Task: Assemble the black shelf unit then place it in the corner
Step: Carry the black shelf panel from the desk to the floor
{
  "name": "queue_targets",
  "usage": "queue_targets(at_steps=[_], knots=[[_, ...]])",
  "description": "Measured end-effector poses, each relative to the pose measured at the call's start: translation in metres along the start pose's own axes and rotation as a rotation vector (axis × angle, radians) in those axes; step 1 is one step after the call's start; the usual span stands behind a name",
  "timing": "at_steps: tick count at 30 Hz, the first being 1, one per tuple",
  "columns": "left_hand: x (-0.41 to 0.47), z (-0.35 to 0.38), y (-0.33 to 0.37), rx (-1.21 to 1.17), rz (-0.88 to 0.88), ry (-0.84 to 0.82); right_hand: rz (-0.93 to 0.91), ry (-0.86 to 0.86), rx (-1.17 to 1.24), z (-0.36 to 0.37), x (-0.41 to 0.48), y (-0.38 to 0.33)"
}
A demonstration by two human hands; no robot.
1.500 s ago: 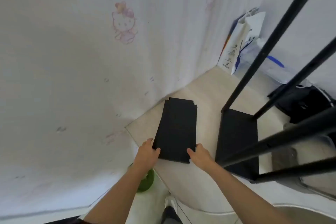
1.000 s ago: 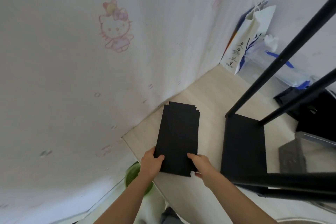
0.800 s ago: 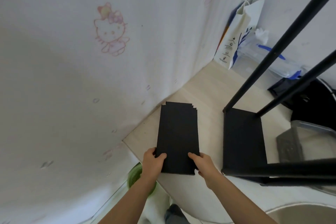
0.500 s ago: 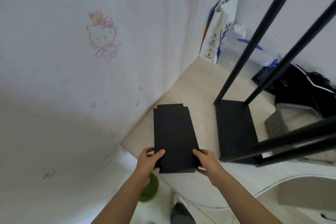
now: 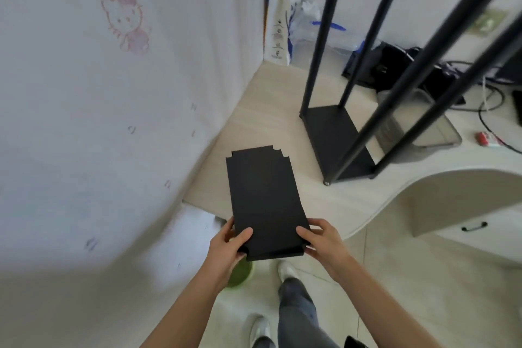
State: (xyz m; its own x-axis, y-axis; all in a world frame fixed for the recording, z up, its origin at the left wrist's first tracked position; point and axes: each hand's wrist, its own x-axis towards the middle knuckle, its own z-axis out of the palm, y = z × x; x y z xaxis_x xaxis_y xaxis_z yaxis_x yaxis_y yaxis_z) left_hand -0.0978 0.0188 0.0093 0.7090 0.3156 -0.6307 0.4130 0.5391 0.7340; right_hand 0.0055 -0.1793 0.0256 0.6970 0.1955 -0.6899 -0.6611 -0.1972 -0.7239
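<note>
a: how many hands do we count?
b: two: the left hand (image 5: 226, 246) and the right hand (image 5: 324, 243). we also count one stack of black panels (image 5: 265, 198); the number of sheets in it we cannot tell.
a: and the shelf frame (image 5: 336, 135)?
b: we count one, standing on four poles (image 5: 317, 45).
a: what else do we see?
b: one desk (image 5: 268, 121), one paper bag (image 5: 278, 17), one green bowl (image 5: 241, 275), two white shoes (image 5: 286, 270), one cat drawing (image 5: 124, 17).

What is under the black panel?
The black panel overlies the desk at its far end; below its near end, floor and a green bowl. Anything directly beneath is hidden.
</note>
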Motion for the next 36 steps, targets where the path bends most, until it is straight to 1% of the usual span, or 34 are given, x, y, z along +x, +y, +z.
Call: queue_targets(at_steps=[8,11,19,26,31,36], knots=[[-0.042,-0.002,-0.042,0.252,-0.008,-0.089,-0.069,0.126,0.034,-0.034,-0.068,0.064],[-0.056,0.005,-0.058,0.350,-0.013,-0.150,-0.079,0.184,0.034,-0.052,-0.089,0.091],[-0.085,0.037,-0.111,0.550,-0.038,-0.271,-0.091,0.298,0.145,-0.105,-0.140,0.152],[-0.112,0.116,-0.165,0.671,-0.024,-0.420,-0.063,0.433,0.270,-0.185,-0.188,0.204],[-0.147,0.191,-0.222,0.752,-0.054,-0.523,-0.042,0.508,0.335,-0.266,-0.230,0.247],[-0.178,0.271,-0.279,0.842,-0.078,-0.663,-0.021,0.611,0.408,-0.346,-0.268,0.290]])
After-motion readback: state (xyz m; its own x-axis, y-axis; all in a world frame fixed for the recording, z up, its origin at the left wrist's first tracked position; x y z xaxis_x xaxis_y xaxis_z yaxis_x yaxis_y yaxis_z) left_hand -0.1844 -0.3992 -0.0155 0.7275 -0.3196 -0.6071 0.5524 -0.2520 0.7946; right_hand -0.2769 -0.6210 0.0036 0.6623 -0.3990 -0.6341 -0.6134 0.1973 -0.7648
